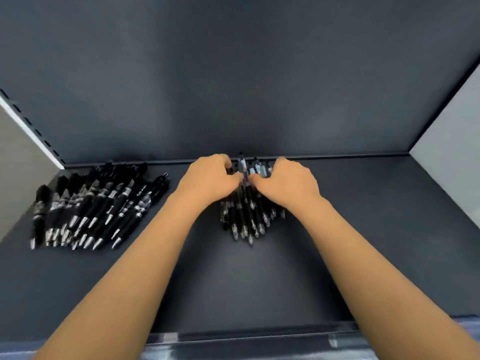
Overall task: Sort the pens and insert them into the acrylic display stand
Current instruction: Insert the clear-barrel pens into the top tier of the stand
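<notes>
The fingers of the left hand and right hand are curling inward, clamping pens between them. The dark grey metal shelf is carrying a fanned heap of black plastic pens, lying well apart leftward, and the smaller gripped bundle of black plastic pens near the back wall. Keep pressure even, tips aligned. No acrylic stand is showing.

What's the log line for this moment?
left hand: grips middle pen bundle | right hand: grips middle pen bundle | side pen pile: apart
</notes>
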Demonstrator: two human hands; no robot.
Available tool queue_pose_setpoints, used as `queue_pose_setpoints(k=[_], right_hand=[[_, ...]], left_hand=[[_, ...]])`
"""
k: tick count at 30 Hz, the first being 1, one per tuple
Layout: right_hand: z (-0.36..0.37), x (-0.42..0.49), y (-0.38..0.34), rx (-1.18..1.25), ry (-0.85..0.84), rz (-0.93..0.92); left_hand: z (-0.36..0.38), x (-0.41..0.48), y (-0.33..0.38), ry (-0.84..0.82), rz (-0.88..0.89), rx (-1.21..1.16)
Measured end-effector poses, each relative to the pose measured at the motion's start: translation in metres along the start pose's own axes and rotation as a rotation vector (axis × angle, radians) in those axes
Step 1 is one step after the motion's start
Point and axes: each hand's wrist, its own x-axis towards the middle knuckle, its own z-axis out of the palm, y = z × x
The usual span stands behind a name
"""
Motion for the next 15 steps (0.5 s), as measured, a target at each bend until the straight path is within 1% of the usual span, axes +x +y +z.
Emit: queue_pose_setpoints(k=[3,8,12,15], right_hand=[[0.006,0.013,0.001,0.068,-0.019,0.04],[0.003,0.014,0.007,0.059,-0.04,0.078],[0.004,0.015,0.004,0.043,-0.019,0.133],[0.006,0.014,0.004,-0.034,0.055,0.132]], left_hand=[[0.008,0.002,-0.007,0.032,0.013,-0.173],[0.012,0.002,-0.009,0.041,0.026,-0.265],[0.015,0.006,-0.011,0.049,0.006,-0.235],[0.013,0.009,-0.011,0.06,-0.005,-0.191]])
